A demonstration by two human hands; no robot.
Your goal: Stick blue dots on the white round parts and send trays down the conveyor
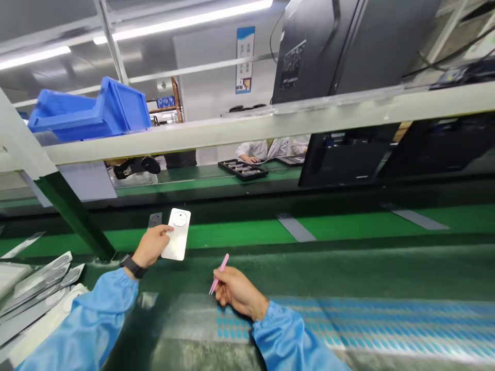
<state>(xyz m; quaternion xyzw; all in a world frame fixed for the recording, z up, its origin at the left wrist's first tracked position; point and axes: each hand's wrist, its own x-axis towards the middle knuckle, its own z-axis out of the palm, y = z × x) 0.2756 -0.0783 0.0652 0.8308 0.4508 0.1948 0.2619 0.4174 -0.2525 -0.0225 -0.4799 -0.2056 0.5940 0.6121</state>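
Note:
My left hand (152,244), with a black watch on its wrist, grips a white phone back cover (178,238) by its left edge. The cover has a round camera ring near its top and is held over the near edge of the green conveyor belt (232,235). Further right and nearer to me, my right hand (237,291) is closed around pink tweezers (219,273), their metal tips pointing down to the left. Below that hand, a clear sheet with rows of blue stickers (332,322) lies on the dark green bench.
Grey covers (296,227) lie spaced along the belt. Several more are stacked (42,291) at the left by a green post (77,216). A shelf rail (216,133) crosses ahead, bearing a blue bin (93,111). Behind it, a co-worker's hand (249,158) rests near a black tray (243,170).

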